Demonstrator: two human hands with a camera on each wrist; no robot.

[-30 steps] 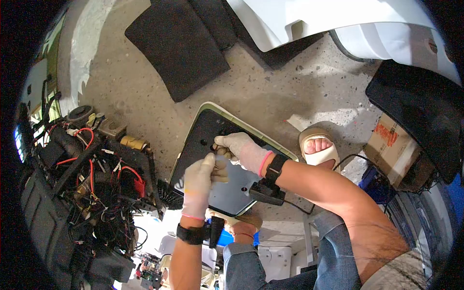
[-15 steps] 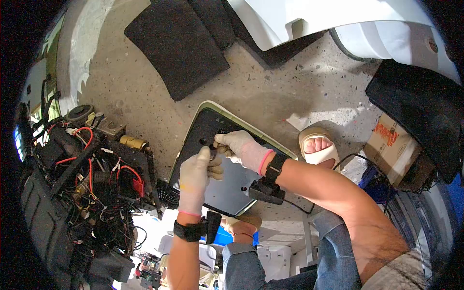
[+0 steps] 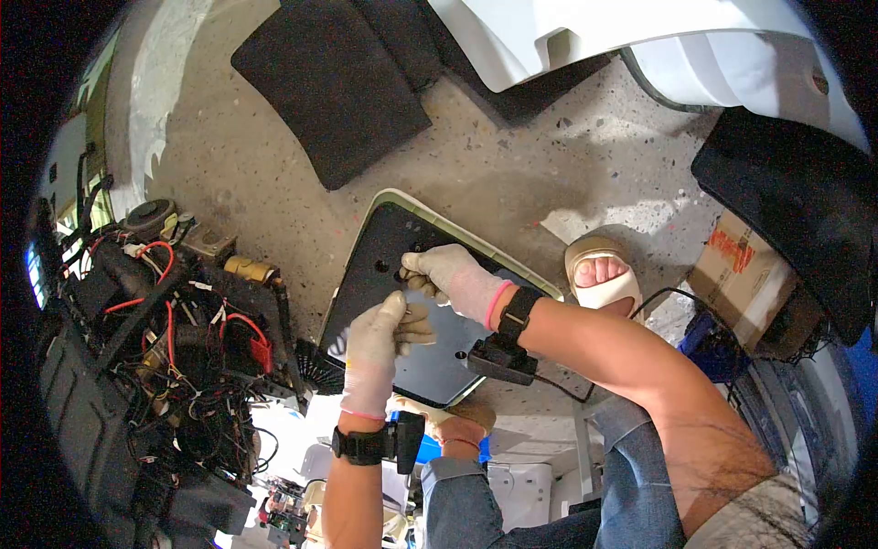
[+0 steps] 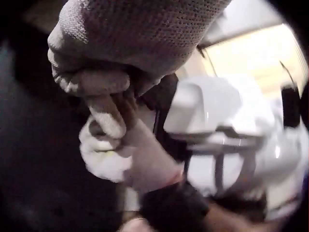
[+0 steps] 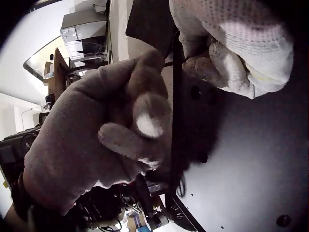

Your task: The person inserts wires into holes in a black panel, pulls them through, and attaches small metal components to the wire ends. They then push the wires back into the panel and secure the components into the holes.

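Observation:
A dark flat panel (image 3: 430,352) with round holes and a pale green rim lies below both hands. My gloved left hand (image 3: 373,348) is over its left part, fingers bent and thumb raised beside them. In the right wrist view a gap shows between this left hand's (image 5: 91,135) thumb and forefinger; I cannot tell whether the fingers hold something small. My gloved right hand (image 3: 459,284) stays close over the panel near a hole, its fingers curled in. No object shows in the right hand (image 5: 241,53). The left wrist view has the two hands overlapping.
An opened black machine (image 3: 183,329) with tangled red and black wires stands at the left. Black mats (image 3: 334,96) lie on the speckled floor (image 3: 512,183) beyond the panel. White plastic housing (image 3: 631,37), a cardboard box (image 3: 736,274) and a sandalled foot (image 3: 599,274) are to the right.
My left hand rose toward the right hand half a second ago, then came back down a little and rightward. The right hand stays almost where it was over the panel.

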